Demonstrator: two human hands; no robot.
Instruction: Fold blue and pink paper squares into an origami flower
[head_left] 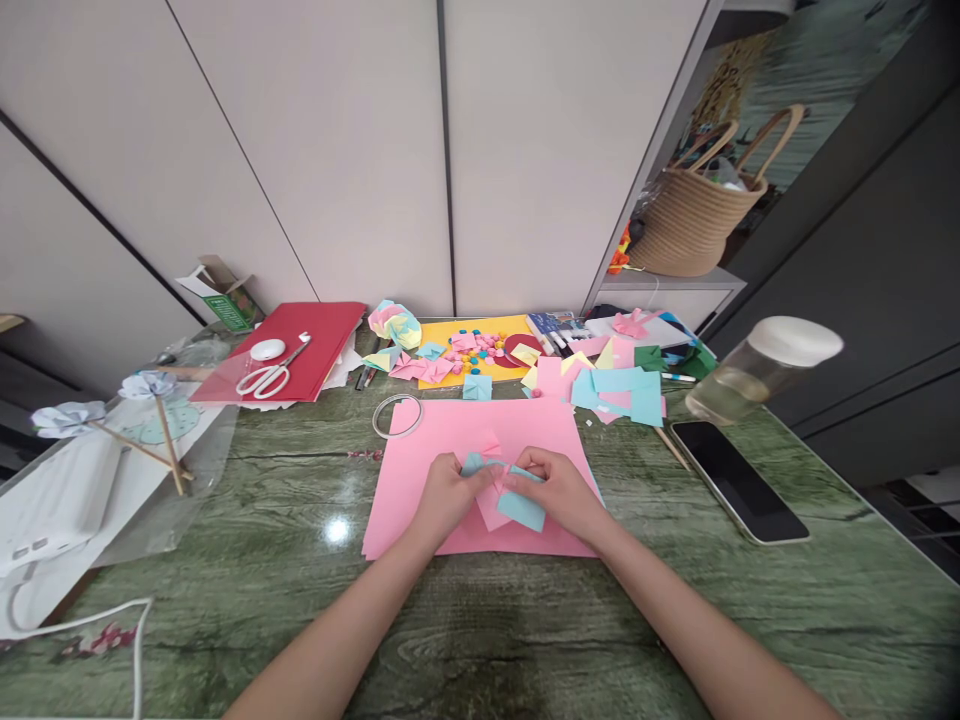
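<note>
Between my hands is a piece of folded paper (523, 510), blue and pink, held just over a stack of pink paper sheets (405, 500). My left hand (452, 490) pinches its left side with thumb and fingers. On the right side, my right hand (559, 487) grips the blue part, thumb on top. A small pink folded piece (490, 442) shows just beyond the fingertips; whether it is joined to the held paper I cannot tell. A silvery ring (397, 416) lies at the stack's upper left corner.
Behind lie loose blue squares (630, 388), a yellow sheet (439, 335) with small beads, and white scissors (266, 380) on a red folder (322, 335). A phone (739, 480) and a lidded bottle (757, 370) are at right. Paper flowers (67, 418) lie left.
</note>
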